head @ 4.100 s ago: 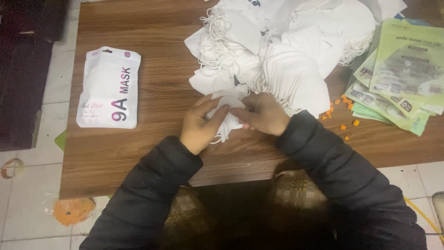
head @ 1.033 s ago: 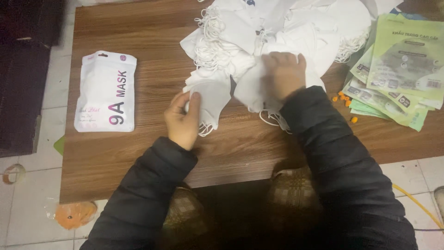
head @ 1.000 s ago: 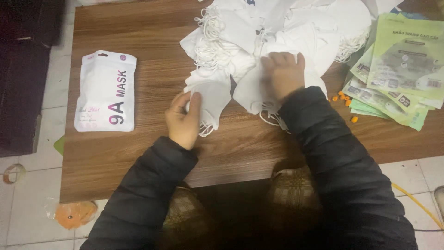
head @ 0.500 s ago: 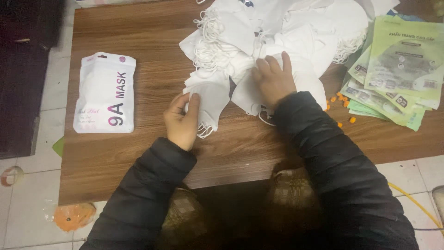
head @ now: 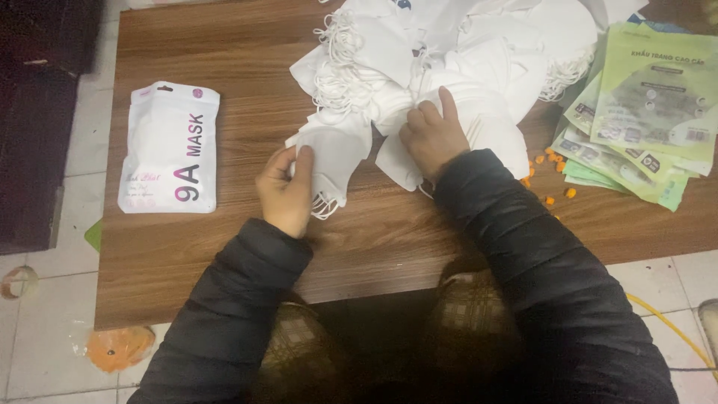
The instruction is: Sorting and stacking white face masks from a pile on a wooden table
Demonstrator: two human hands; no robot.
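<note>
White folded mask (head: 335, 153) flat on table edge w/ mask pile (head: 449, 60).

White resealable pouch (head: 170, 148) with pink trim lying flat on left part of wooden table (head: 224, 52), well apart from anything else. Stack of green printed packets (head: 642, 112) fanning out at right edge of table, top packet lying slightly tilted. Small orange bits (head: 552, 178) scattering on wood just beside stack's lower left corner. Pale tiled floor (head: 45, 329) showing around table; orange round object (head: 120, 348) lying on tiles at lower left. Yellow cord (head: 666, 329) running across tiles at lower right. Dark furniture (head: 37, 112) standing at far left.
</note>
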